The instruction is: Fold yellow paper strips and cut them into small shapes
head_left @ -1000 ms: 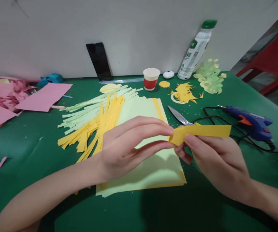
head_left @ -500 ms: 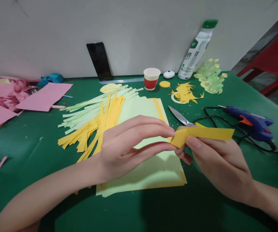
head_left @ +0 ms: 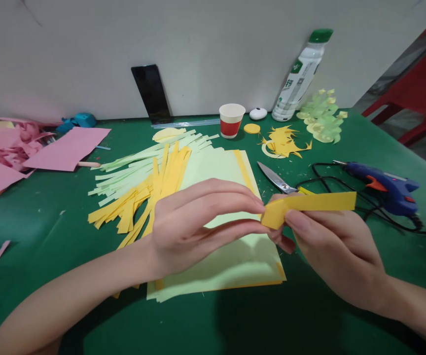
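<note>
Yel. strip (head_left: pixel 320 201) tight in R grip (head_left: pixel 338 246), folded end (head_left: pixel 273 215) btwn L grip (head_left: pixel 194 224) tips

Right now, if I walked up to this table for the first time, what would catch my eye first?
Probably the folded yellow strip held between the left hand and right hand, above the pale green sheets. Next, perhaps, the bunch of yellow strips by the sheets' left side, and the blue glue gun at the table's right.

Near tabletop (head_left: pixel 183 325) passable, scissors (head_left: pixel 276 179) obstructing beyond
</note>
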`<state>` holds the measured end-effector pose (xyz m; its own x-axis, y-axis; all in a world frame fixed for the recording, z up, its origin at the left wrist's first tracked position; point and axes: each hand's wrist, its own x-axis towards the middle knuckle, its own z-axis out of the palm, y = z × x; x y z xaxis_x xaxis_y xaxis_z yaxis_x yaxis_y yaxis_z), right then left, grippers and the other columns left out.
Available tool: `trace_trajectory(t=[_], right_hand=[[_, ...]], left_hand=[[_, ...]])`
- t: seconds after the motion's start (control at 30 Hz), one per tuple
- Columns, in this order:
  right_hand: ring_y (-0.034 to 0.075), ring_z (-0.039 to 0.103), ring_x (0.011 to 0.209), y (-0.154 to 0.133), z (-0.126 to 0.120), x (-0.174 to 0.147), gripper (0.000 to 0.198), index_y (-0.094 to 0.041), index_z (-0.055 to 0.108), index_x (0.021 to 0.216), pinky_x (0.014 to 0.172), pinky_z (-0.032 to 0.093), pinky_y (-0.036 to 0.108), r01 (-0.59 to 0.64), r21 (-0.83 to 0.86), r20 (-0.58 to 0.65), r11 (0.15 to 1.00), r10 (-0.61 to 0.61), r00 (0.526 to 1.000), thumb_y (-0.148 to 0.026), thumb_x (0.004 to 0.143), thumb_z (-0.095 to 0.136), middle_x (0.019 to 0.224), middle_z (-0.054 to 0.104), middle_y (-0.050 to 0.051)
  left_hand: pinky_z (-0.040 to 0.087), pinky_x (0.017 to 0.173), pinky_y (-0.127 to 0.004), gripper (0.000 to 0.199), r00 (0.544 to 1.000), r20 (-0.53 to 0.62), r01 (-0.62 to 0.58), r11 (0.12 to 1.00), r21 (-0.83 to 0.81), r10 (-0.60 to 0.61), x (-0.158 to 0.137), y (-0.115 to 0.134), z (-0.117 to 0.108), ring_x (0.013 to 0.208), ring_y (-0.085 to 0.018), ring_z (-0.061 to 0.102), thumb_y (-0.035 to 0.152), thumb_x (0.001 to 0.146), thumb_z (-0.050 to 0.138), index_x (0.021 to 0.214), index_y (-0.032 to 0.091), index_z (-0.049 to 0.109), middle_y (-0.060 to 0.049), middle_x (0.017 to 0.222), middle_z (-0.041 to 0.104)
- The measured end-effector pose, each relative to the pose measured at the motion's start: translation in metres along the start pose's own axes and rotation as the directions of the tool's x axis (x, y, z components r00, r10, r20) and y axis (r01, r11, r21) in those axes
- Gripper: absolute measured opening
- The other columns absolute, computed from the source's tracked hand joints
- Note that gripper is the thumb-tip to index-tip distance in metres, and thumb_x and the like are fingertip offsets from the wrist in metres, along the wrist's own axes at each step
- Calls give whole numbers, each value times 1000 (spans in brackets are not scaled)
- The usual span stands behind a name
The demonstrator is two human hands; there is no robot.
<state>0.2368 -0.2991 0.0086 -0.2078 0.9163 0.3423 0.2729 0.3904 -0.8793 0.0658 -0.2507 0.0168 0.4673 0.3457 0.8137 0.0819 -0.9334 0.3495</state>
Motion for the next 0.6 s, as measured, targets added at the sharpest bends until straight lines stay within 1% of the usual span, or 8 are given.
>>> trace_trajectory(t=[0.13, 0.23, 0.3, 0.33, 0.43, 0.5, 0.6], right_hand=[[8, 52, 48, -1, 0, 1, 30, -20, 50, 59, 45, 42, 18, 3, -48, 9, 999, -2, 1000, -20, 87, 42, 53, 56, -2], [9, 50, 46, 0, 0, -1, 30, -20, 51, 59, 43, 40, 19, 16, -88, -10, 996, -17, 1000, -20, 88, 42, 52, 55, -2], [8, 48, 44, 1, 0, -1, 31, -20, 50, 58, 42, 38, 19, 27, -121, -26, 992, -31, 999, -19, 88, 42, 50, 53, -3], [8, 47, 44, 1, 1, -1, 31, -20, 50, 58, 42, 37, 18, 34, -137, -37, 990, -39, 999, -19, 88, 41, 49, 52, -3], [7, 46, 43, 0, 2, 1, 30, -20, 50, 58, 39, 36, 18, 57, -176, -78, 983, -71, 994, -19, 87, 42, 49, 53, -4], [7, 45, 42, 0, 2, 3, 29, -20, 49, 58, 38, 35, 17, 76, -210, -95, 975, -98, 991, -17, 86, 43, 49, 54, -5], [7, 44, 44, 0, 2, 4, 29, -20, 43, 57, 41, 36, 18, 137, -278, -64, 951, -160, 985, -11, 85, 41, 49, 49, -5]], left_hand=[[54, 73, -13, 16, 1000, 6, -1, 1000, -15, 1, -1, -2, 0, 75, -9, 65, 8, 68, 70, 79, 10, 60, -7, 77, 70], [53, 73, -14, 17, 1000, 14, 14, 999, -52, -13, -3, -3, 2, 76, -9, 64, 4, 68, 69, 80, 11, 59, -6, 77, 69], [53, 73, -17, 20, 998, 10, 70, 993, -97, -70, -5, -4, 4, 78, -10, 63, 8, 68, 71, 83, 13, 58, -5, 79, 68], [53, 73, -19, 23, 993, 16, 117, 985, -125, -116, -6, -5, 5, 78, -11, 62, 13, 67, 73, 85, 14, 58, -5, 81, 67], [53, 68, -22, 28, 967, 72, 256, 939, -230, -246, -7, -6, 7, 76, -12, 60, 28, 67, 72, 87, 15, 57, -6, 84, 63], [52, 65, -21, 23, 951, 124, 307, 902, -305, -282, -7, -5, 8, 71, -11, 59, 33, 74, 66, 83, 14, 57, -5, 79, 62], [49, 59, -21, 18, 935, 194, 348, 875, -336, -297, -5, -3, 9, 64, -10, 57, 29, 81, 58, 73, 13, 56, -3, 67, 61]])
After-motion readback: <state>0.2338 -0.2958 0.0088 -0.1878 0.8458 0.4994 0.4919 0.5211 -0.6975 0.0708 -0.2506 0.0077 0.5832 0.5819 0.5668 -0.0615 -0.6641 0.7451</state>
